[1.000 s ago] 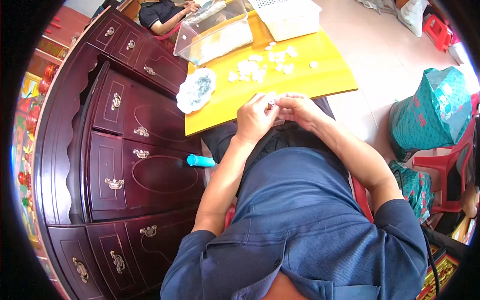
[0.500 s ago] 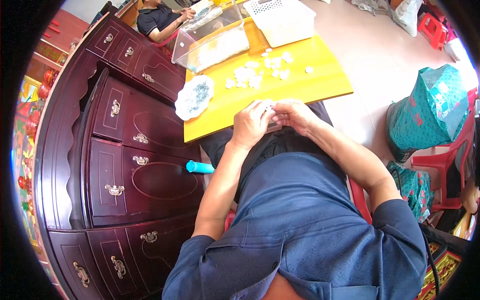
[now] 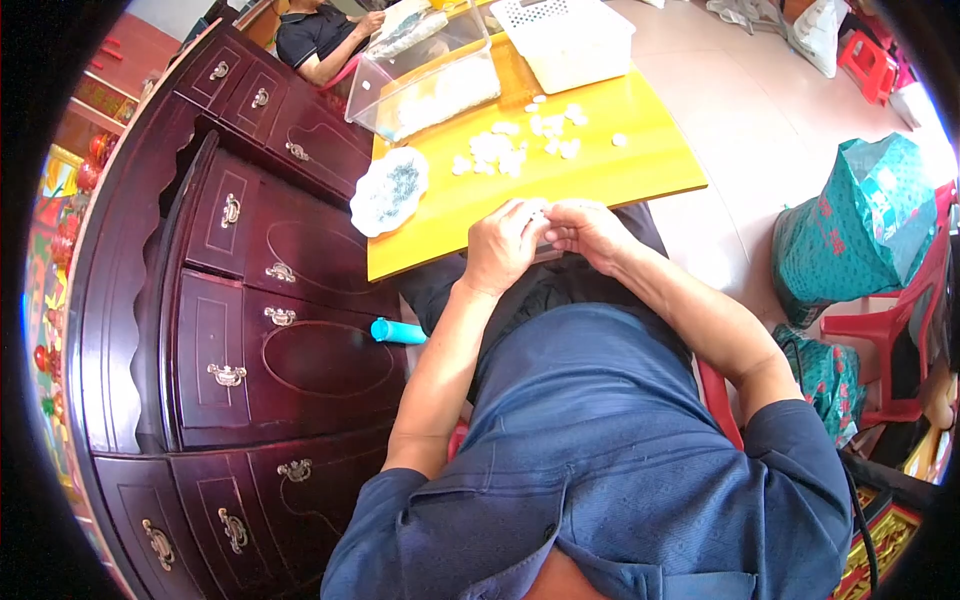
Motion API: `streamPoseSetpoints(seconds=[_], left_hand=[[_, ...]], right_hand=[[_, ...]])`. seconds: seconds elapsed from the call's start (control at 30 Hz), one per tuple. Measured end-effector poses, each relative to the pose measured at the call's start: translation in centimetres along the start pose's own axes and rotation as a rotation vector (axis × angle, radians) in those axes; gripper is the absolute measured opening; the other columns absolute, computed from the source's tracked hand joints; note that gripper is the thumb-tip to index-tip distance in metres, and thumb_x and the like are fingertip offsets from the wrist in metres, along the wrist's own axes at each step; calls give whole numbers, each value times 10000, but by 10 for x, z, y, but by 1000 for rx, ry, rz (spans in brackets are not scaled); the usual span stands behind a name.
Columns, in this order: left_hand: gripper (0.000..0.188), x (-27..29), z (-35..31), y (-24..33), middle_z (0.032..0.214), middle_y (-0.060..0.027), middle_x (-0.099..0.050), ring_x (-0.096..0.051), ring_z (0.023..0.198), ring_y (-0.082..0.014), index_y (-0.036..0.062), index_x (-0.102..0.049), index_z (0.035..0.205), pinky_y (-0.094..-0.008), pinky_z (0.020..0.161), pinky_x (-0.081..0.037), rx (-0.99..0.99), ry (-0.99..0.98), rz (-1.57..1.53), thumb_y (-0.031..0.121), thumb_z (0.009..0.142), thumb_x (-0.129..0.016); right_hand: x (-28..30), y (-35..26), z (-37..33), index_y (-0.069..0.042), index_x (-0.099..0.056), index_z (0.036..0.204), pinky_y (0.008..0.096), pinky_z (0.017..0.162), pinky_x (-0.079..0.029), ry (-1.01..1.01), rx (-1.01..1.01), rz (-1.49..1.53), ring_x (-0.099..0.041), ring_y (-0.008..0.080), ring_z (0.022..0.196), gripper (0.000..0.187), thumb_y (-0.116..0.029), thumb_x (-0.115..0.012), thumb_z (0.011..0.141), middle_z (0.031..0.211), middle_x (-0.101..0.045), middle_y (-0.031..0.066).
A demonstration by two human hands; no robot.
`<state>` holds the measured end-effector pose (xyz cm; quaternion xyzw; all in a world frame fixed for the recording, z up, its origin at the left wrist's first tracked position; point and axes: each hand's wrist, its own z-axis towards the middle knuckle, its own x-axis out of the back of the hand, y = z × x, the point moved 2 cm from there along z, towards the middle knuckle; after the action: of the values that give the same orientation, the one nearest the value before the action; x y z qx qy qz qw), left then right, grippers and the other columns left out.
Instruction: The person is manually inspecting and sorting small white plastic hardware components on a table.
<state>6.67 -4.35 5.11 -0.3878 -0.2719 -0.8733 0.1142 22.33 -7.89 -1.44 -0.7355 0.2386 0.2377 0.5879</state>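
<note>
My left hand (image 3: 503,245) and my right hand (image 3: 585,228) meet at the near edge of a yellow table (image 3: 620,165), fingers pinched together on a small white piece (image 3: 541,212) held between them. The piece is mostly hidden by my fingers. Beyond my hands, several small white pieces (image 3: 515,145) lie scattered on the tabletop. A round plate (image 3: 389,190) with a bluish heap rests at the table's left edge.
A clear plastic box (image 3: 432,80) and a white basket (image 3: 570,40) stand at the far side, where another person (image 3: 320,35) sits. A dark red cabinet (image 3: 240,330) flanks my left; a teal tube (image 3: 397,331) pokes out beside it. Green bags (image 3: 860,235) and a red chair (image 3: 900,330) stand right.
Both hands stay together at the table edge, working the small piece. The view has tilted slightly, so the table sits a little lower in the picture.
</note>
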Motion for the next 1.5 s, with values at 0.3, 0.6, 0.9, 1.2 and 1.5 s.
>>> streamPoseSetpoints(seconds=[0.3,0.6,0.9,1.2,1.5], left_hand=[[142,-1,-3,-3,926,-126,-722,-700,835,-326,45,-726,1000,-398,720,-559,-20,56,-3,130,897,-680],[155,-3,-3,-5,892,-133,-715,-696,775,-322,40,-728,1016,-372,679,-550,-3,69,-34,158,926,-682],[138,-5,-3,-7,895,-144,-726,-705,780,-336,44,-713,1005,-387,686,-558,95,90,-120,130,898,-701],[187,-14,0,-9,919,-146,-732,-707,791,-337,44,-714,1044,-396,693,-554,78,88,-170,133,880,-721],[240,-35,38,-57,951,-189,-711,-686,849,-406,56,-705,1073,-492,755,-553,125,-25,90,205,899,-636]], right_hand=[[0,2,2,-69,-700,1014,242,696,-557,-21,32,-15,-678,98,759,121,-166,-680,945,887,-715,20],[-4,3,1,-46,-714,997,233,675,-531,38,77,-29,-646,95,744,136,-165,-673,945,892,-708,20],[-4,4,2,-50,-719,982,216,665,-511,2,121,-94,-630,82,732,142,-179,-663,964,882,-707,7],[7,-2,5,-43,-725,973,236,646,-502,38,145,-275,-627,97,703,165,-197,-666,956,850,-711,18],[58,-99,9,-4,-750,880,365,683,-548,318,394,-1573,-692,258,717,251,-228,-637,880,790,-711,177]])
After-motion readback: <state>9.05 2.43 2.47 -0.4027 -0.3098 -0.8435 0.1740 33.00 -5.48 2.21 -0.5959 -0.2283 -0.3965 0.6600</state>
